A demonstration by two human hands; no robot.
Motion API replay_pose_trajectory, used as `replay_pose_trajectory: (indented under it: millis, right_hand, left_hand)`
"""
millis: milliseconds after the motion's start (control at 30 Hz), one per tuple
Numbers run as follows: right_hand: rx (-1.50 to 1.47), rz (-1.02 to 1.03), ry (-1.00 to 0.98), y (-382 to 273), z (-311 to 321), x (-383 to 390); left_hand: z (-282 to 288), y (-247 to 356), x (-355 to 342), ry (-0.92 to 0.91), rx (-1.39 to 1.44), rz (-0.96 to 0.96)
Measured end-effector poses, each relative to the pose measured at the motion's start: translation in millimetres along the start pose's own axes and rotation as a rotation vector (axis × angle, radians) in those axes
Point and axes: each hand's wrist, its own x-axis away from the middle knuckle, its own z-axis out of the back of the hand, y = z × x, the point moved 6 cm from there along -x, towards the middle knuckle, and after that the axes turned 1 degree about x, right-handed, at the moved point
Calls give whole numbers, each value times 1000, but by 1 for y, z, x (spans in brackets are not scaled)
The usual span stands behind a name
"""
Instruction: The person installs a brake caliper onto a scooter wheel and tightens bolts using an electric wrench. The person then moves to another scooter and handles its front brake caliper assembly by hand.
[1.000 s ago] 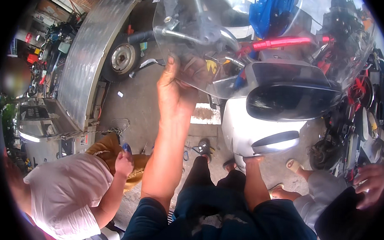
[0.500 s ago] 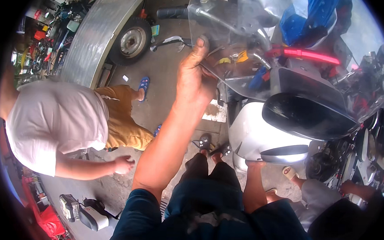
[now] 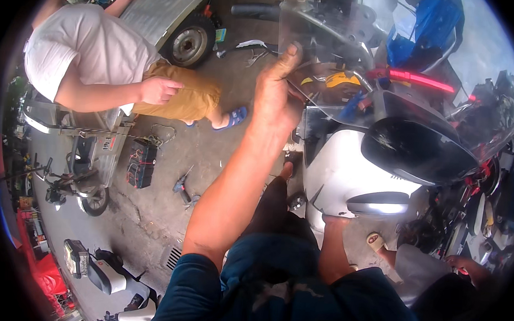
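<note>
My left hand is at the near left edge of a clear scooter windshield. Its thumb points up along the sheet and its fingers wrap the edge, partly hidden. Below the windshield is the white front body of the scooter, with a glossy black panel and a silver-trimmed black inset. My right hand reaches to the lower rim of this white body, its fingers hidden by it. Through the windshield show a handlebar, a red light strip and a blue bag.
At left a person in a white shirt stands by a metal trailer with a wheel. Another person in grey trousers crouches at right. On the floor lie a power drill and a black battery. Parked scooters stand lower left.
My view has shifted, bringing more of the floor at left into sight. The white-shirted person has moved farther forward, with an arm now bent. Both my hands keep their places on the scooter.
</note>
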Motion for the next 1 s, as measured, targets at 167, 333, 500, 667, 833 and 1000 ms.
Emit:
replay_pose_trajectory:
  millis: [167, 333, 500, 667, 833, 1000]
  right_hand:
    - [-11, -103, -327, 4, -3, -3]
    - [46, 122, 106, 5, -11, 9]
    - [67, 106, 43, 3, -7, 3]
    - [79, 140, 112, 1, -4, 3]
    - [110, 166, 134, 4, -11, 7]
    - [99, 165, 129, -3, -4, 4]
  left_hand:
    - [-3, 1, 8, 7, -60, 32]
    - [-1, 1, 12, 100, -84, 32]
    - [-3, 4, 6, 87, -102, 24]
    - [-2, 3, 8, 89, -121, 37]
    - [4, 1, 3, 129, -145, 7]
    - [6, 2, 4, 103, -149, 19]
